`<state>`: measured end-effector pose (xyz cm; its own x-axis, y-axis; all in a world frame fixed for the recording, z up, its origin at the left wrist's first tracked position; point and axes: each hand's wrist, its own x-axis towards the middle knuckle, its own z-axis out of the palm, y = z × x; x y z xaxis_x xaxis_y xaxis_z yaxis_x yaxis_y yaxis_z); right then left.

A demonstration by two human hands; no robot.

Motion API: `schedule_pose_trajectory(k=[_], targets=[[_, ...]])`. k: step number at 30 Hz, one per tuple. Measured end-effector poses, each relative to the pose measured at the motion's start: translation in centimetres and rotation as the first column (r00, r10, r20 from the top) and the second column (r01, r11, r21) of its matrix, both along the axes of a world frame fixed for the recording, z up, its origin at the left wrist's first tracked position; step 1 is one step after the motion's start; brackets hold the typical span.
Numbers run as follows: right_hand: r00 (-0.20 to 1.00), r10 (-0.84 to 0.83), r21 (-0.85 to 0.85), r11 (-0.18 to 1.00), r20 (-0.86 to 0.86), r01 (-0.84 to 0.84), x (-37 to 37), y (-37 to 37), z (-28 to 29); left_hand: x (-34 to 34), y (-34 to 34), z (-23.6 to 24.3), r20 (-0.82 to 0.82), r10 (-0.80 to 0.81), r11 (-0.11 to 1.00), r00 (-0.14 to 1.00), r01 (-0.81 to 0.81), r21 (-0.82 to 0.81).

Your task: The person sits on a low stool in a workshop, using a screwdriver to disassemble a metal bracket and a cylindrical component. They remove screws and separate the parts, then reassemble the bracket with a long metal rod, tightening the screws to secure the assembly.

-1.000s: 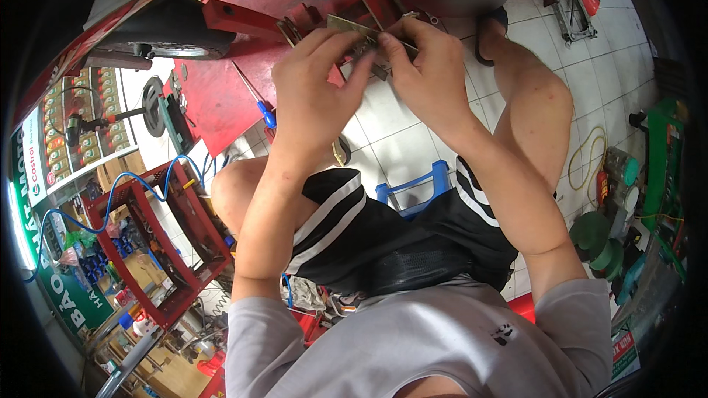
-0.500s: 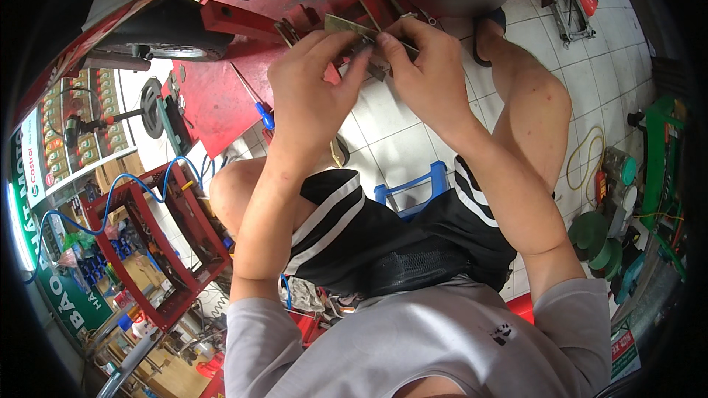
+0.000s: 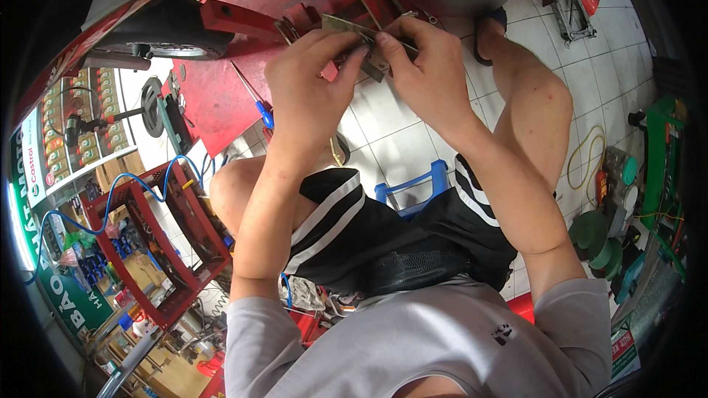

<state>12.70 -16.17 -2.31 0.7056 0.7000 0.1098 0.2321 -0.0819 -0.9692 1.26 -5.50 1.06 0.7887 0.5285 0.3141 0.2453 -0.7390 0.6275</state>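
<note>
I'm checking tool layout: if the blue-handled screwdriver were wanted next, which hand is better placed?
Probably the left hand: the screwdriver lies to its left, nearer than to the right hand. Both appear busy at a flat metal piece.

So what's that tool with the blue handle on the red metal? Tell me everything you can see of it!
That tool looks like a screwdriver: a blue handle and a long, thin, straight shaft that looks like metal. It lies slantwise on the red platform, shaft pointing away and leftward, handle toward the person near the platform's edge. The left hand is just right of it in the picture, but doesn't hold it. Its tip is too small to make out.
</note>
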Motion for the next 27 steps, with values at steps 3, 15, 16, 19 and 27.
schedule_pose_trajectory(k=[3, 15, 16, 19, 27], targets=[[0.999, -0.002, 0.026, 1.000, 0.045, 0.000, -0.11, 0.17, -0.31, 0.07, 0.39, -0.60, 0.088, -0.079, 0.991, 0.993, 0.068, 0.117], [0.998, -0.002, 0.070, 0.998, 0.057, -0.002, -0.09, 0.22, -0.59, -0.11, 0.34, -0.37, 0.058, -0.065, 0.993, 0.996, 0.059, 0.104], [0.998, 0.000, 0.067, 0.998, 0.056, -0.004, -0.09, 0.21, -0.56, -0.04, 0.32, -0.29, 0.072, -0.063, 0.994, 0.995, 0.057, 0.090], [0.999, 0.016, 0.038, 0.999, 0.041, -0.017, -0.02, 0.12, -0.21, 0.09, 0.23, 0.05, 0.074, -0.051, 0.998, 0.996, 0.047, 0.048], [0.999, 0.051, -0.006, 0.999, -0.016, -0.052, 0.03, -0.05, 0.07, -0.23, 0.20, 0.26, 0.013, -0.036, 0.999, 0.999, 0.037, -0.031]])
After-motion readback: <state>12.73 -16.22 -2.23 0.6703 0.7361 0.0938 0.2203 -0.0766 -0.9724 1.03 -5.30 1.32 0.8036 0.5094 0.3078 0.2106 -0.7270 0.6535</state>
